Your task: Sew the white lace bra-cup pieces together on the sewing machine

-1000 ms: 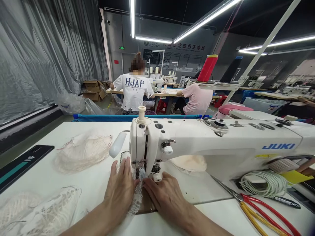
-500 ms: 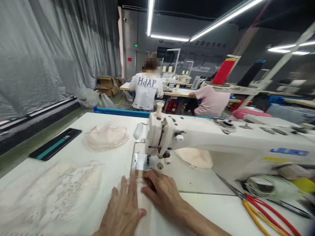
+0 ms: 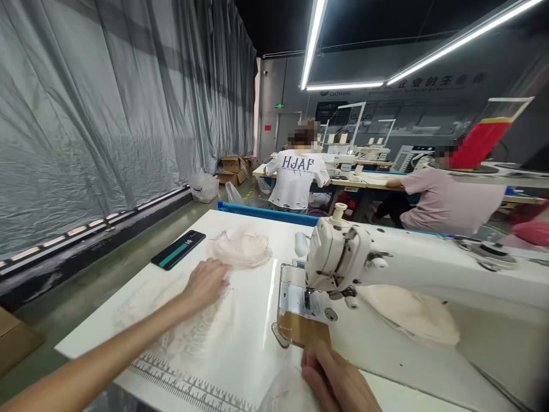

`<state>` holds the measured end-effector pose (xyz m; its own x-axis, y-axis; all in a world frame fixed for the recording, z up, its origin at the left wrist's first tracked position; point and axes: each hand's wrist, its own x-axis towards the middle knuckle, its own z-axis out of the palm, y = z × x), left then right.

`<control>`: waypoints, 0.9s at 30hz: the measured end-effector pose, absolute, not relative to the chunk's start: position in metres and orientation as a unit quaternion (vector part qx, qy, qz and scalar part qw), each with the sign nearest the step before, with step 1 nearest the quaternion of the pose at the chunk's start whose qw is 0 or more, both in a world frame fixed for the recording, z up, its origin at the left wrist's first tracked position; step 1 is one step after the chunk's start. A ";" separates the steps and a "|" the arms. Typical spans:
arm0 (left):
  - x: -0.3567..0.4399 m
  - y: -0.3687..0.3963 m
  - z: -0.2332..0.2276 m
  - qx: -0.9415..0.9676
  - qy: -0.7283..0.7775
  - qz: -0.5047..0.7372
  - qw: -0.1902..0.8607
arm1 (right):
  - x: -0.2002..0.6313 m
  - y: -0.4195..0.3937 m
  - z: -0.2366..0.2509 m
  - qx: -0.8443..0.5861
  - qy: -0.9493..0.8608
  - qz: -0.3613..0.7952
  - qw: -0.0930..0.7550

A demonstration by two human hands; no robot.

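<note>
My left hand (image 3: 206, 284) is over the near lace pieces (image 3: 193, 326), close to the round stack of cream fabric (image 3: 242, 247). Its fingers are loosely bent, with nothing visible in them. In front of the sewing machine (image 3: 338, 254), my right hand (image 3: 337, 375) is closed on a sheer cream fabric piece (image 3: 287, 395) near the table's front. Its fingertips are partly hidden. Just beyond that hand lies a brown plate (image 3: 303, 329), before the presser foot (image 3: 307, 298). No fabric shows under the foot.
A dark phone-like slab with a green stripe (image 3: 178, 250) lies at the table's left. A ruler (image 3: 189, 389) runs along the front edge. Cream fabric pieces (image 3: 414, 315) lie under the machine arm. Two people sit at tables ahead, one in a white shirt (image 3: 295, 178).
My left hand has left the machine front and moved left over the lace. My right hand has drawn back toward me with the sheer fabric. The view has turned left.
</note>
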<state>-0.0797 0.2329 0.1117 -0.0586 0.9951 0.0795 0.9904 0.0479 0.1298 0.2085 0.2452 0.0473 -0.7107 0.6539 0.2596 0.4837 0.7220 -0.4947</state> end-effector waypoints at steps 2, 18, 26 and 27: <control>-0.093 0.247 0.110 0.681 0.729 0.031 0.052 | 0.208 0.241 0.039 -0.319 -0.900 0.150 0.259; -0.054 0.228 0.116 0.674 0.725 0.053 0.130 | 0.220 0.200 0.055 -0.313 -0.885 0.172 0.299; 0.019 0.139 0.132 0.592 0.583 0.198 0.521 | 0.259 0.143 0.099 -0.378 -0.843 0.349 0.157; 0.025 0.128 0.128 0.541 0.562 0.218 0.587 | 0.264 0.136 0.102 -0.386 -0.838 0.365 0.128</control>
